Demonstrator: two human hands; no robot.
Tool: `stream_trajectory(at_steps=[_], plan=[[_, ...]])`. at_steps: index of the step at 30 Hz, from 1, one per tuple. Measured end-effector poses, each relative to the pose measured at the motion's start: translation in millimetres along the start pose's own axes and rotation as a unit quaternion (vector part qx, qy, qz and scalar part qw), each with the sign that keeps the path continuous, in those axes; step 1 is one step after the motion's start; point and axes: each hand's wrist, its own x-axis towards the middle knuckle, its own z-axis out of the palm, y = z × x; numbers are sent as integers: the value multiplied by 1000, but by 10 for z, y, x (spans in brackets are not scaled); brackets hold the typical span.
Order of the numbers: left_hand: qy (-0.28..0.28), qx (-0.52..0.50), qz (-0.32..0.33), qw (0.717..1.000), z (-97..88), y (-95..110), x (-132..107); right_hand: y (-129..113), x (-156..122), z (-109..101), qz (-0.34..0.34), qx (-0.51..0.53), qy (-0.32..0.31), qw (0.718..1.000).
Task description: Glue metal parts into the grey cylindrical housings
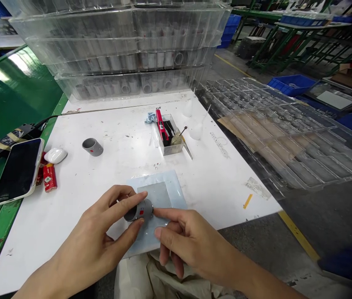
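Note:
A short grey tube (146, 209) with a red square mark lies on its side in my left hand (101, 230), gripped between thumb and fingers. Its open end faces left. My right hand (191, 238) has its index finger stretched out, with the tip at the tube's right rim. That hand's thumb is apart from the index finger, and its other fingers are loosely curled. Below the tube is a light blue sheet (179, 189) with a grey square pad (162, 190) on it. A second grey tube (92, 147) stands farther left on the white table (126, 153).
A small clear box (172, 148) holds a red-handled cutter (161, 126) and a small jar. White bottles (196, 131) stand right of it. A phone (18, 170), white case (55, 155) and red packet (50, 177) lie left. Stacked clear trays (107, 62) line the back.

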Motion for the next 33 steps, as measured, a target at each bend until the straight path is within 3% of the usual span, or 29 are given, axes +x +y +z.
stream_trajectory(at_steps=[4, 7, 11, 13, 16, 21, 25, 26, 28, 31, 33], plan=[[38, 40, 46, 997, 32, 39, 93, -74, -21, -113, -16, -74, 30, 997], [43, 50, 55, 996, 83, 39, 151, -322, 13, -343, -115, -169, 146, 968], [45, -18, 28, 998, 222, -17, 195, -753, 263, -691, -290, -283, 313, 859], [60, -75, 7, 995, 306, -62, 197, -899, 444, -826, -340, -333, 353, 806], [71, -150, -4, 986, 405, -134, 176, -1027, 670, -943, -354, -417, 360, 756], [76, -203, 16, 976, 455, -203, 141, -1246, 672, -921, -420, -483, 379, 668], [77, -231, 2, 970, 445, -203, 145, -1359, 358, -654, -492, -447, 439, 604], [76, -238, -3, 968, 444, -200, 145, -1344, 267, -553, -492, -429, 459, 603], [78, -246, -7, 966, 446, -194, 143, -1259, 111, -343, -461, -399, 462, 644], [78, -250, -9, 965, 453, -187, 142, -1053, 19, -100, -450, -376, 336, 737], [77, -257, -9, 963, 456, -186, 145, -924, 60, -24, -453, -360, 250, 776]])
